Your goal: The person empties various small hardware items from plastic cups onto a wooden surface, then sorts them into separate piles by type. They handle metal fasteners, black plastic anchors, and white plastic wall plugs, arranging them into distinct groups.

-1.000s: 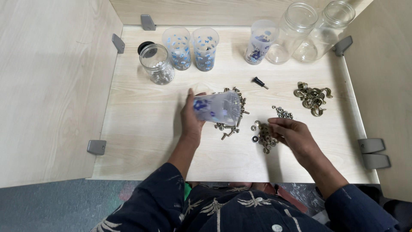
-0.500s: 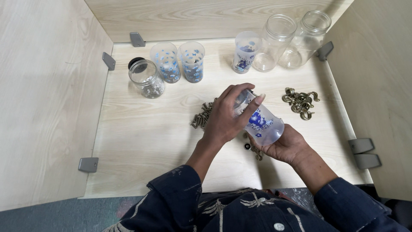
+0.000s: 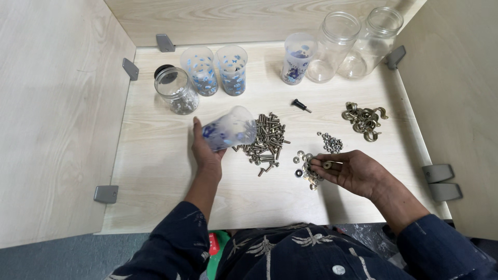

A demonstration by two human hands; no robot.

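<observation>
Seeing my left hand (image 3: 206, 153) wrapped around a frosted plastic cup with blue flower print (image 3: 230, 128), fingers closed on its base end. Cup lies nearly on its side, long axis roughly left-right, mouth pointing right and sitting right at the edge of the pile of silver screws (image 3: 266, 141). Whether the rim touches the screws I can't tell.

My right hand (image 3: 353, 172) is palm-up and loosely curled, low on the pale wooden tabletop (image 3: 155, 171), fingertips pinching what looks like a small metal washer over the cluster of flat washers (image 3: 306, 168). Can't tell how many pieces it holds.

Key relation: cup mouth faces right, toward the right hand, with the screw pile between the two hands. Washers are just left of the right fingertips; left hand is well apart from them. Right hand is clearly the nearer one to the washers, left hand the nearer to the screws.

Also on the table: small heap of silver nuts (image 3: 331, 142) just above the right hand, brass-coloured hooks (image 3: 363, 118) further right, one black bolt (image 3: 300, 105) alone, and cups and jars along the back wall.
</observation>
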